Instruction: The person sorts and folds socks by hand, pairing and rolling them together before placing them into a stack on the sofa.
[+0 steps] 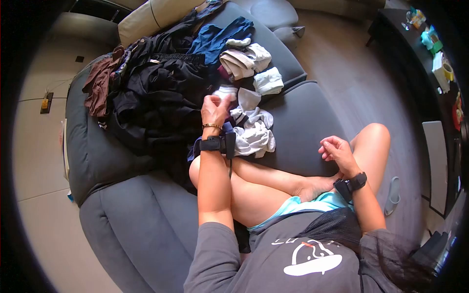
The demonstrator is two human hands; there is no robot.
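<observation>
My left hand (215, 110) reaches over the pile on the sofa, its fingers pinched at a small white sock (226, 92) with striped edge. Right beside it lie a loose grey-white sock (249, 99) and crumpled white socks (254, 139). Beyond these are a folded white bundle (268, 81) and a folded beige and white bundle (238, 64). Dark clothes (156, 88) spread to the left of the hand. Over my crossed legs, my right hand (337, 150) hovers with its fingers curled loosely and apart, holding nothing.
A blue garment (220, 38) and a brown garment (100, 83) lie on the grey sofa (141, 219). To the right are a slipper (393, 196) on the floor and a dark cabinet (395, 36) bearing small items. A round grey stool (274, 13) stands at the top.
</observation>
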